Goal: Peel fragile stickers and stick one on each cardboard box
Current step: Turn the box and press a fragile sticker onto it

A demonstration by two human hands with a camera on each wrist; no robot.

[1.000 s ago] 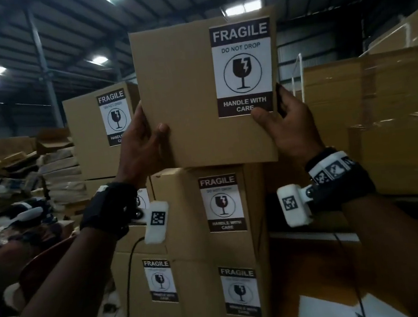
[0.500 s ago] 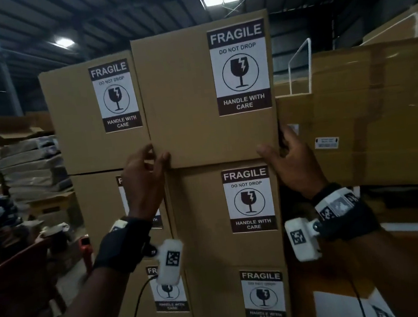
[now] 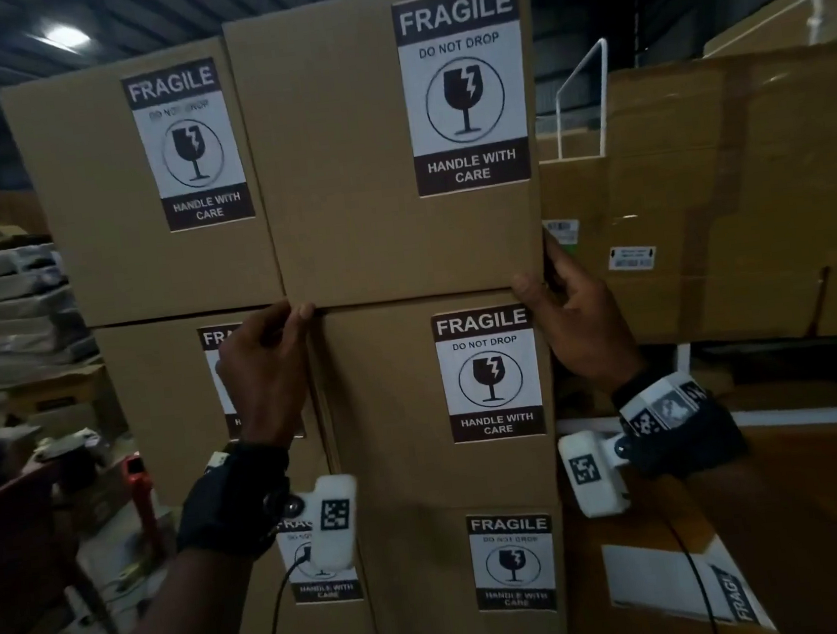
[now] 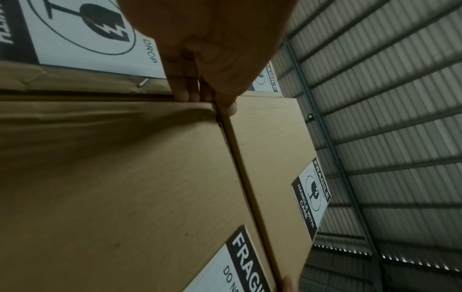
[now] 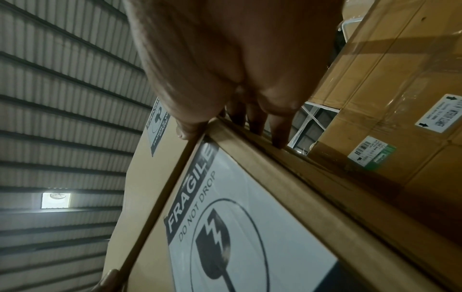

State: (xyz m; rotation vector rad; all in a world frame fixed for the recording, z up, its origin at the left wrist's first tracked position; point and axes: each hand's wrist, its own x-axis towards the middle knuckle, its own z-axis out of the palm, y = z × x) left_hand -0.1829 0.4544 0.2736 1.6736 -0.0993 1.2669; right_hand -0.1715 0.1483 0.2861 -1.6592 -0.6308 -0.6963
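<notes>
Gripping the top cardboard box [image 3: 349, 169] at its two bottom corners, the left hand [image 3: 262, 374] and right hand [image 3: 583, 330] curl their fingers [image 4: 182, 89] around its lower edge; its fragile sticker [image 3: 463, 87] sits above the right-hand fingers.

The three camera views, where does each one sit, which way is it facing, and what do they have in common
Head: on the head, facing forward at the stacked boxes; both forearms, left hand and right hand show.
Left wrist: on the left wrist, looking up along the left hand at the box corner.
Right wrist: on the right wrist, looking up along the right hand at the box edge.
Shared: all three show the top box and its fragile sticker.
</notes>
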